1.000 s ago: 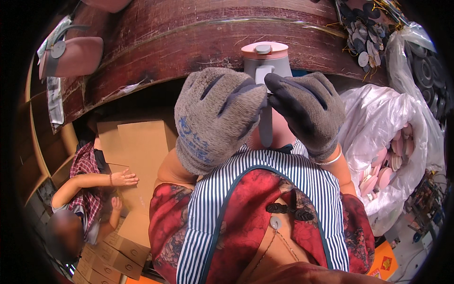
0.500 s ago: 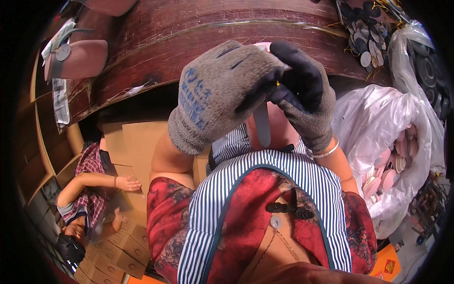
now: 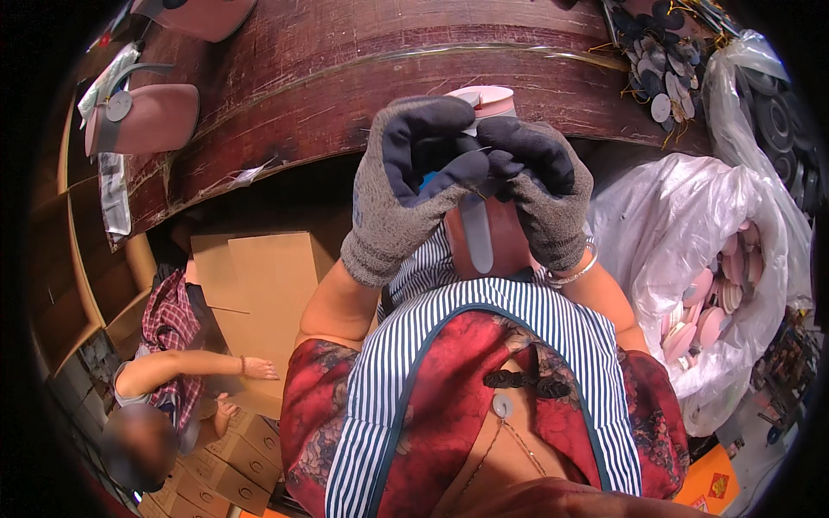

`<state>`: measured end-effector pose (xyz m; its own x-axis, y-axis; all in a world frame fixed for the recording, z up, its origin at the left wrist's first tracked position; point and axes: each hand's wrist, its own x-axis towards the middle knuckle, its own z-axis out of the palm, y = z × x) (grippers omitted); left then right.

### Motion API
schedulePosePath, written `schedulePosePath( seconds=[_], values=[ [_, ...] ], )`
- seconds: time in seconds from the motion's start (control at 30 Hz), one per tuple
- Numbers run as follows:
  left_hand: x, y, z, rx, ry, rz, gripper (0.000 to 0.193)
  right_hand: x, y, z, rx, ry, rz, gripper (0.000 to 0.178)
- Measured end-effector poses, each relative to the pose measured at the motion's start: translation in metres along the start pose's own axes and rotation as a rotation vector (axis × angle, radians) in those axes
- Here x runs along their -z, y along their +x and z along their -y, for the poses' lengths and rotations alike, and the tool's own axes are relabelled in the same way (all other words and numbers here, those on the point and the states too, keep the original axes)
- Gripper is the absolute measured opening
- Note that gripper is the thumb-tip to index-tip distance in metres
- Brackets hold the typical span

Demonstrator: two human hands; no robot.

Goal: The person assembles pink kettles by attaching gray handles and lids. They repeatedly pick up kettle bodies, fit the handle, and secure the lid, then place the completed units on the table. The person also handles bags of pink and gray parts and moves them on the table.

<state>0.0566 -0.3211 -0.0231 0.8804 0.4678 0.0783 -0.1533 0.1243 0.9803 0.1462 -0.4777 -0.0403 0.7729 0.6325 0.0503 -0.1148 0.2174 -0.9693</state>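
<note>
Worktop (image 3: pixel 371 78) of dark reddish-brown wood, scuffed, spread across the upper view. At far left, a spare pink jug (image 3: pixel 164 121) is set, a grey disc (image 3: pixel 119 106) seen against it. Below, a co-worker (image 3: pixel 173 315) in checked clothing is seen, arms extended beside a large cardboard box (image 3: pixel 275 268). At centre, the left hand (image 3: pixel 462 142) is gloved in grey, fingers curved, thumb directed at the opposite fingertips; whether anything is pinched cannot be told. Between the hands, the grey-handled jug (image 3: pixel 509 237) is partly covered, its lid end toward the worktop, its base near the striped apron (image 3: pixel 410 371). The right hand (image 3: pixel 501 155) is likewise gloved, fingertips bunched before the jug; its grasp cannot be told. Further right, strung discs (image 3: pixel 661 73) are heaped on the worktop; pink round pieces (image 3: pixel 708 324) are bagged in translucent plastic (image 3: pixel 661 203).
</note>
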Motion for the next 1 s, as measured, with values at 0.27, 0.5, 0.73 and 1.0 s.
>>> schedulePosePath(
  seconds=[0.27, 0.5, 0.73, 1.0],
  values=[
    [0.02, 0.001, 0.012, -0.226, -0.077, -0.24, 0.042, 0.0, -0.019, 0.011, -0.007, -0.09, 0.136, 0.02],
    [0.013, 0.007, 0.057, -0.272, 0.386, -0.316, 0.037, 0.01, -0.025, 0.012, 0.446, -1.077, 0.475, 0.062],
    [0.028, 0.012, 0.057, -0.487, 0.545, 0.445, 0.058, 0.005, -0.016, 0.056, -0.347, -0.162, 0.393, 0.052],
    [-0.005, 0.036, 0.06, -0.861, 0.968, 0.256, 0.04, 0.327, 0.078, 0.195, 0.326, -1.204, -0.271, 0.047]
  ],
)
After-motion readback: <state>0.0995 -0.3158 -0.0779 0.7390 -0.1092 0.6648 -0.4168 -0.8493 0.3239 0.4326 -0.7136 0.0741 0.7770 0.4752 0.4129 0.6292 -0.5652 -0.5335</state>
